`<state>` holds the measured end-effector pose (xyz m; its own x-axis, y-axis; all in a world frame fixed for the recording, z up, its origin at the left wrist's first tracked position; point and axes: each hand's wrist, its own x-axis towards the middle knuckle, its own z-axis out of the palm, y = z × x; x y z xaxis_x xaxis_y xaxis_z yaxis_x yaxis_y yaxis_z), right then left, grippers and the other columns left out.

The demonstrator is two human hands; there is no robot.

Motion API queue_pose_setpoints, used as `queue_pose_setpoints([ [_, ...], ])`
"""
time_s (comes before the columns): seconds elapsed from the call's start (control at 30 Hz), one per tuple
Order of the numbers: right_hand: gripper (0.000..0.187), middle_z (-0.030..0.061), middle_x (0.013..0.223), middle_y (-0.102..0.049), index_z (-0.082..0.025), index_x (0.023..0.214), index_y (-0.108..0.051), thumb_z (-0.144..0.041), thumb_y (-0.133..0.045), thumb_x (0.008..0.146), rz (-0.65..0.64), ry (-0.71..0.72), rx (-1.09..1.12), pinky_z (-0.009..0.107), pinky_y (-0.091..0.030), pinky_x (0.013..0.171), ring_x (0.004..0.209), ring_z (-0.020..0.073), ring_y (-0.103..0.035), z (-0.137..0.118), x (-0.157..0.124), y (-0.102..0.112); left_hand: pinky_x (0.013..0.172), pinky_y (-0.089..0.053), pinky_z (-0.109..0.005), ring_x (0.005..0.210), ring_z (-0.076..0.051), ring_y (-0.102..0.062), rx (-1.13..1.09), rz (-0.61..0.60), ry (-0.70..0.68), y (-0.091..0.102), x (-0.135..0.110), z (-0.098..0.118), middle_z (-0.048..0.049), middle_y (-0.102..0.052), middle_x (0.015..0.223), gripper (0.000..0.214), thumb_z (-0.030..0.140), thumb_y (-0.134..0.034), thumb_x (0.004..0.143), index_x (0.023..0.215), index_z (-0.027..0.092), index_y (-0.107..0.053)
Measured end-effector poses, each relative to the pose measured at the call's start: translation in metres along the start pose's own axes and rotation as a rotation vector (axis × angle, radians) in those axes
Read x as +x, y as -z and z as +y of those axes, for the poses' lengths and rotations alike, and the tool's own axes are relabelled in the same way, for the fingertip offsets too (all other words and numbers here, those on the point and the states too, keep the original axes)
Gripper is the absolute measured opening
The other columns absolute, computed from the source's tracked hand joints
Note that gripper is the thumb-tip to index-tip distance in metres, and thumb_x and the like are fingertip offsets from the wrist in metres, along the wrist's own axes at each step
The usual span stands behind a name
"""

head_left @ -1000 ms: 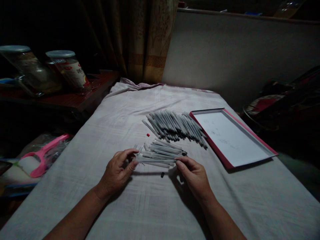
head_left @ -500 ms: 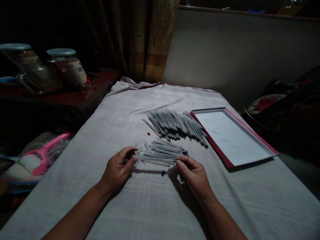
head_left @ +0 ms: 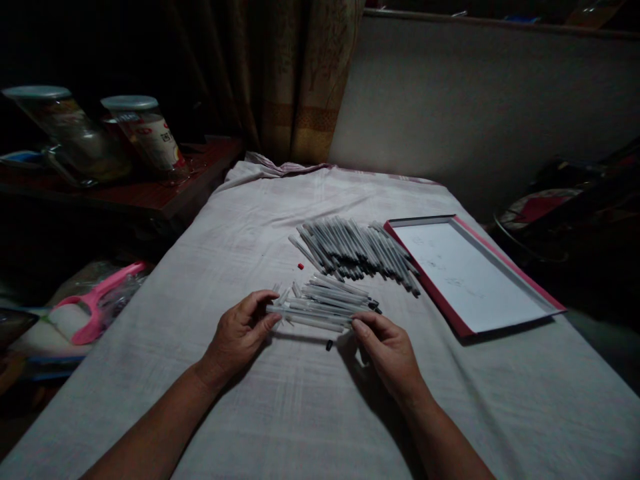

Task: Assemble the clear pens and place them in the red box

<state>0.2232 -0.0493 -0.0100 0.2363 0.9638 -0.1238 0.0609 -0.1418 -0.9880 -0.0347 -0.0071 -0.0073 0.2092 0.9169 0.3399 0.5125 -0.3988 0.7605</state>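
Between my two hands a clear, pale pen [head_left: 310, 315] is stretched out sideways, just above a small pile. My left hand [head_left: 243, 330] pinches its left end with thumb and fingers. The fingertips of my right hand [head_left: 385, 347] are closed on its right end. Beneath and behind it lies a loose pile of clear pen parts [head_left: 335, 291], some with black ends at the right. A small black cap [head_left: 329, 345] lies on the cloth in front of the pile. Past the pile is a small red piece [head_left: 301, 266].
A larger heap of pens [head_left: 350, 247] lies farther back. To its right sits a shallow box lid [head_left: 440, 293] with red sides and a white inside. Plastic jars [head_left: 150, 137] stand on a dark red side table [head_left: 165, 193] at left. A pink-handled object [head_left: 95, 307] lies below.
The view has shifted slightly, so the cloth and things on it appear a little farther right. Both hands keep their hold on the pen; my left thumb has moved slightly.
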Motion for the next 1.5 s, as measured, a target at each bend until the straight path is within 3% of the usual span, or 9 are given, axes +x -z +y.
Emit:
queue_pose_setpoints([
  [0.13,0.031,0.0008,0.058,-0.059,-0.016,0.072,-0.073,-0.047,-0.075,0.068,0.001,0.012,-0.026,0.022,-0.035,0.043,0.049,0.0117,-0.048,-0.001,0.000,0.001,0.070,-0.051,-0.023,0.077,-0.014,-0.066,-0.013,0.025,-0.073,-0.001,0.000,0.000,-0.0023,-0.069,0.086,0.015,0.026,-0.059,0.090,0.101,0.020,-0.065],
  [0.27,0.034,0.0004,0.060,-0.060,-0.016,0.077,-0.073,-0.047,-0.077,0.065,-0.022,-0.012,-0.006,0.022,-0.035,0.043,0.048,0.0109,-0.047,-0.003,0.000,0.001,0.066,-0.050,-0.023,0.071,-0.013,-0.064,-0.006,0.000,-0.100,0.001,0.002,-0.001,-0.0019,-0.068,0.079,0.013,0.029,-0.058,0.091,0.092,0.019,-0.066],
  [0.43,0.037,-0.0032,0.052,-0.051,-0.016,0.071,-0.067,-0.052,-0.075,0.069,-0.049,-0.026,-0.010,0.022,-0.033,0.041,0.043,0.0089,-0.041,-0.002,0.000,0.002,0.067,-0.051,-0.022,0.072,-0.012,-0.064,-0.062,0.024,-0.088,-0.001,-0.001,0.002,-0.0026,-0.069,0.092,0.019,0.025,-0.061,0.088,0.107,0.020,-0.063],
  [0.67,0.038,-0.0028,0.053,-0.052,-0.016,0.071,-0.067,-0.053,-0.075,0.069,-0.064,-0.012,-0.009,0.022,-0.034,0.043,0.045,0.0095,-0.042,-0.002,0.000,0.003,0.065,-0.050,-0.023,0.069,-0.013,-0.062,-0.023,-0.026,-0.137,0.003,0.001,0.003,-0.0018,-0.065,0.076,0.013,0.029,-0.057,0.092,0.091,0.018,-0.065],
  [0.77,0.036,-0.0025,0.054,-0.054,-0.017,0.076,-0.070,-0.051,-0.076,0.068,-0.056,-0.013,0.003,0.023,-0.034,0.043,0.045,0.0100,-0.042,-0.004,-0.001,0.001,0.063,-0.049,-0.022,0.067,-0.012,-0.062,-0.023,-0.016,-0.129,0.003,0.001,0.003,-0.0021,-0.067,0.081,0.014,0.029,-0.058,0.092,0.098,0.018,-0.065],
  [0.93,0.035,-0.0019,0.052,-0.051,-0.017,0.063,-0.066,-0.051,-0.073,0.070,-0.040,0.019,-0.044,0.023,-0.035,0.045,0.048,0.0115,-0.044,-0.008,0.000,-0.001,0.066,-0.050,-0.020,0.071,-0.011,-0.063,-0.030,0.033,-0.171,0.001,0.000,0.006,-0.0018,-0.068,0.087,0.012,0.022,-0.060,0.090,0.102,0.020,-0.064],
  [1.13,0.029,-0.0008,0.058,-0.057,-0.017,0.073,-0.070,-0.045,-0.075,0.067,-0.027,0.015,-0.001,0.023,-0.037,0.047,0.052,0.0122,-0.048,-0.006,0.000,0.001,0.065,-0.050,-0.022,0.068,-0.013,-0.063,-0.015,-0.082,-0.152,0.004,0.002,0.005,-0.0020,-0.065,0.073,0.020,0.030,-0.052,0.095,0.085,0.018,-0.065],
  [1.3,0.030,-0.0018,0.054,-0.053,-0.017,0.069,-0.068,-0.046,-0.074,0.070,-0.024,0.023,-0.019,0.023,-0.037,0.046,0.053,0.0129,-0.048,-0.004,0.000,-0.001,0.070,-0.053,-0.023,0.076,-0.014,-0.067,-0.015,-0.076,-0.149,0.001,0.000,0.007,-0.0034,-0.070,0.089,0.016,0.028,-0.058,0.092,0.105,0.020,-0.064],
  [1.5,0.027,0.0017,0.061,-0.059,-0.018,0.067,-0.068,-0.043,-0.069,0.076,-0.023,0.115,-0.060,0.025,-0.044,0.052,0.061,0.0156,-0.055,-0.002,0.001,0.000,0.066,-0.051,-0.020,0.070,-0.013,-0.066,0.003,-0.069,-0.188,0.003,0.001,0.009,-0.0006,-0.067,0.077,0.012,0.027,-0.055,0.093,0.090,0.021,-0.065],
])
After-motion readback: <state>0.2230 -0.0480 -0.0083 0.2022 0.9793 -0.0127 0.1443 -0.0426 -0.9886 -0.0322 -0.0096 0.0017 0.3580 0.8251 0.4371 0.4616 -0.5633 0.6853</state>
